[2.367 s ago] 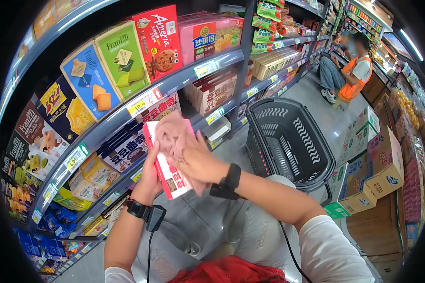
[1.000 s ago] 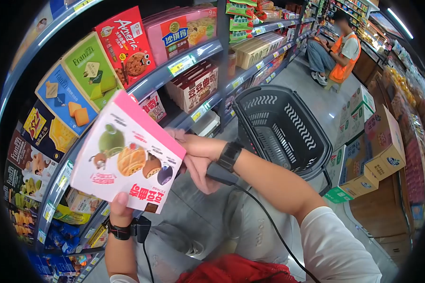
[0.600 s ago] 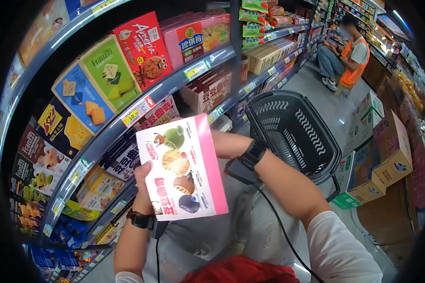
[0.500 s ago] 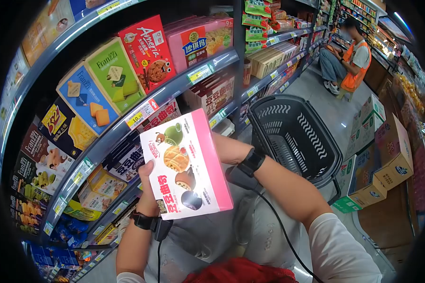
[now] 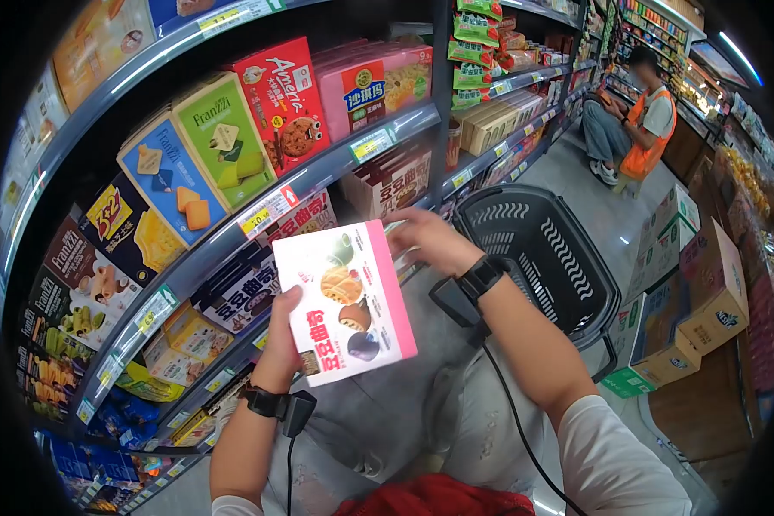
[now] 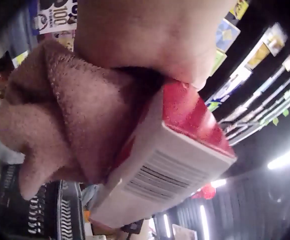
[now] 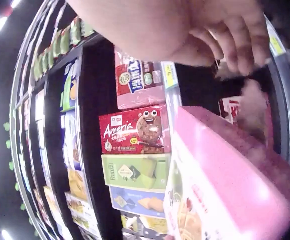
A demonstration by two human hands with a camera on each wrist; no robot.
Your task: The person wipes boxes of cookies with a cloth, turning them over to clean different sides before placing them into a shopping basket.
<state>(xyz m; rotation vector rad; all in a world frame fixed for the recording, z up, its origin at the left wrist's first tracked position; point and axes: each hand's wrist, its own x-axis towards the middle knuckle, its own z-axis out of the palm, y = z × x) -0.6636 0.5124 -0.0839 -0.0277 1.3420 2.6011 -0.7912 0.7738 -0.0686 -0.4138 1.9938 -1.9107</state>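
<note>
My left hand (image 5: 281, 340) grips a white and pink cookie box (image 5: 340, 297), its thumb on the printed front and the other fingers hidden behind. A crumpled, dusty-pink cloth (image 6: 60, 115) hangs against the back of the box in the left wrist view, under the left hand (image 6: 150, 35). Beyond the box's upper right corner is my right hand (image 5: 439, 242), fingers loosely bent and holding nothing. In the right wrist view its fingers (image 7: 242, 42) hang above the pink side of the box.
Shelves of biscuit boxes, such as a red Ameria box (image 5: 279, 107), rise at the left. A black shopping basket (image 5: 606, 292) stands on the floor to the right. Cardboard cartons (image 5: 714, 288) line the far right, and a person in an orange vest (image 5: 649, 133) sits farther back.
The box has been turned so its printed front faces up. The cloth, earlier in my right hand on the box, is now behind it. My right hand has come out from behind the box.
</note>
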